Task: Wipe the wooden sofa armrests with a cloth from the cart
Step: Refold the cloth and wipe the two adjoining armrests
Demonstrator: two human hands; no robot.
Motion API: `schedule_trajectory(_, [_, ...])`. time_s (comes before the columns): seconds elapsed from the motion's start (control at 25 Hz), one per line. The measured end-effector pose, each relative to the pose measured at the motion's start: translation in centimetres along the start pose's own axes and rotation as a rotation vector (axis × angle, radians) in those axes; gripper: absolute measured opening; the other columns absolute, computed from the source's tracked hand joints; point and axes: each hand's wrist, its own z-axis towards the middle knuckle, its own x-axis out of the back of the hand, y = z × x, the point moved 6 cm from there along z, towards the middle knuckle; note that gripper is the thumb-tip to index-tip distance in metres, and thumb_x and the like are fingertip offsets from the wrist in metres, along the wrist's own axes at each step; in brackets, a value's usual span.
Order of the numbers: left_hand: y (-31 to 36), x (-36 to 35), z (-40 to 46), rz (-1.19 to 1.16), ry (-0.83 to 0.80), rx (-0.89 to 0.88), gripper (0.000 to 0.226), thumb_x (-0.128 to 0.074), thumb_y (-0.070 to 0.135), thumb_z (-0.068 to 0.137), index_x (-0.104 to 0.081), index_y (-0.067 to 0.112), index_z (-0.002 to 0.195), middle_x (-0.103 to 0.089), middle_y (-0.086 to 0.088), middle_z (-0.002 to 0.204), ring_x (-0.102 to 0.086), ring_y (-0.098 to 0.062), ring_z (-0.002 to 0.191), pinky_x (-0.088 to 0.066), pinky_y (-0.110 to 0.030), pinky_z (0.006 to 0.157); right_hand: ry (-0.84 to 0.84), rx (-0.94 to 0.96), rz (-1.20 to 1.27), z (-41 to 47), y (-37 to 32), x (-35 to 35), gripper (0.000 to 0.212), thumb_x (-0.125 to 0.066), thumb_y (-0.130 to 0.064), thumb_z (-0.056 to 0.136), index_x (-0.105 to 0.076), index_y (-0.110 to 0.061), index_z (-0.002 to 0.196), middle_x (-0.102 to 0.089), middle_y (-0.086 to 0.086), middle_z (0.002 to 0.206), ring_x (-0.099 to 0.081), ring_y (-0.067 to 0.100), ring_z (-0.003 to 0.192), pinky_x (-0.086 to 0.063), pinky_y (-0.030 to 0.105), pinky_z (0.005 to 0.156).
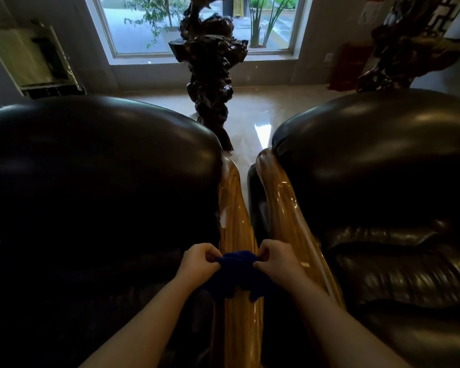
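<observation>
Hands, left [200,261] and right [276,258], pinch blue cloth [237,272] over glossy wooden armrest [237,227]; window [197,22] behind

Dark carved stand [210,75], seemingly wood, before window [197,22]

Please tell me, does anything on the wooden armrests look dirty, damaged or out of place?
Yes. The left armrest has whitish patches along its inner edge, beside the dark cushion; whether they are residue or glare cannot be told. The right armrest shows only shine. Both hands, left and right, pinch the blue cloth above it.
</observation>
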Motion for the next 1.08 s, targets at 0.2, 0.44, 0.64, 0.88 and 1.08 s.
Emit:
schedule_trajectory(0.2, [-5.0, -2.9, 4.6, -0.044, 0.081, 0.029, 0.025, -0.06, 0.004, 0.08, -0.059, 0.03, 0.082, -0.058, 0.013, 0.086, -0.055, 0.0, 0.081, -0.042, -0.011, 0.059, 0.059, -0.052, 0.043, 5.6, 5.3, -4.1, 0.03, -0.073, -0.018, 0.072, -0.05, -0.036, 0.067, -0.056, -0.012, 0.077, -0.055, 0.001, 0.071, -0.038, 0.013, 0.053])
schedule_trajectory(0.44, [-7.6, -5.6, 6.3, -0.121, 0.208, 0.03, 0.023, -0.058, 0.003, 0.082, -0.064, 0.018, 0.099, -0.061, 0.003, 0.103, -0.054, -0.005, 0.095, -0.039, -0.009, 0.071, 0.165, 0.058, 0.03, 6.3, 6.3, -6.8, 0.025, -0.069, -0.018, 0.077, -0.05, -0.034, 0.08, -0.051, -0.015, 0.081, -0.05, -0.005, 0.073, -0.035, 0.01, 0.056])
schedule_trajectory(0.64, [-8.4, -7.4, 5.3, -0.107, 0.384, -0.058, 0.045, -0.049, 0.017, 0.09, -0.039, 0.031, 0.132, -0.041, 0.007, 0.14, -0.032, -0.009, 0.135, -0.028, -0.019, 0.107, 0.479, 0.074, -0.035, 4.1, 5.9, -7.3, 0.039, -0.06, -0.024, 0.083, -0.049, -0.019, 0.121, -0.056, 0.004, 0.121, -0.053, 0.012, 0.107, -0.04, 0.019, 0.089])
schedule_trajectory(0.88, [-9.7, -12.8, 6.1, 0.328, 0.241, -0.136, 0.056, -0.002, 0.05, 0.087, 0.031, 0.041, 0.132, 0.036, 0.013, 0.145, 0.031, -0.005, 0.136, 0.008, -0.038, 0.116, 0.34, 0.132, -0.337, 4.5, 6.7, -12.8, 0.058, -0.012, -0.057, 0.091, -0.011, -0.033, 0.144, -0.009, 0.004, 0.155, -0.003, 0.025, 0.143, -0.008, 0.053, 0.114])
schedule_trajectory(1.08, [-9.5, -12.9, 8.6, 0.289, 0.382, -0.036, 0.061, -0.011, 0.048, 0.09, 0.013, 0.026, 0.141, 0.014, 0.003, 0.153, 0.01, -0.015, 0.142, -0.008, -0.037, 0.115, 0.352, 0.048, -0.347, 7.9, 7.2, -13.7, 0.059, -0.018, -0.055, 0.092, -0.012, -0.026, 0.143, -0.01, 0.004, 0.155, -0.008, 0.023, 0.143, -0.025, 0.047, 0.111])
